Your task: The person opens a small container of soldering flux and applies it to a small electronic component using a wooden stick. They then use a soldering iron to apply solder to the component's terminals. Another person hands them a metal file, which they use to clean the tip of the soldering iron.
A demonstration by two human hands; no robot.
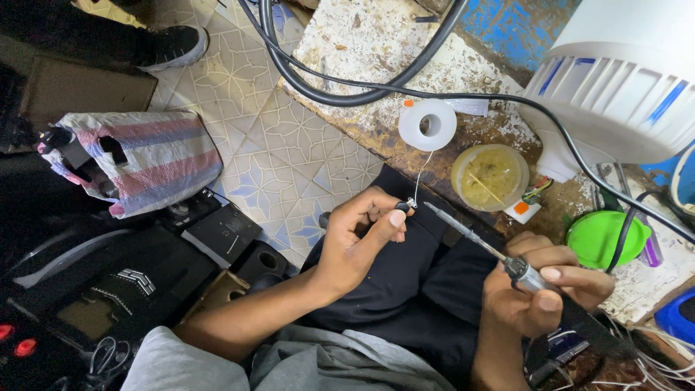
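My left hand (pixel 360 239) pinches a small dark part (pixel 404 206) between thumb and fingers, over my lap. A thin solder wire (pixel 420 174) runs from that part up to a white spool (pixel 428 124) on the bench. My right hand (pixel 539 289) grips a soldering iron (pixel 478 241) by its handle. The iron's metal tip points left and ends just right of the small part, close to it; whether they touch I cannot tell.
A round tub of yellowish paste (pixel 490 176) and a green lid (pixel 599 237) sit on the worn bench (pixel 376 51). A white lamp housing (pixel 622 80) stands at the right. Black cables (pixel 347 94) cross the bench. A woven bag (pixel 137 159) and dark boxes (pixel 217 232) lie on the tiled floor, left.
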